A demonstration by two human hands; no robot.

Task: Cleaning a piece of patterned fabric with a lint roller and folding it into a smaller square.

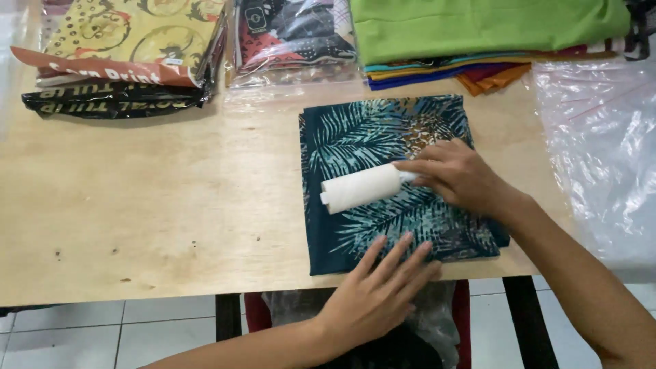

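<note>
A folded dark teal cloth [362,130] with a palm-leaf print lies flat on the wooden table [150,205], right of the middle. My right hand [461,176] grips the handle of a white lint roller [361,188], which rests across the cloth's middle. My left hand [383,290] lies flat with fingers spread on the cloth's near edge, pressing it down.
Packaged printed fabrics [126,48] sit at the back left, another clear bag of fabric [294,37] at the back middle. A stack of folded cloths topped by green [478,27] stands back right. Clear plastic bags [601,143] cover the right end. White floor tiles [102,335] show below.
</note>
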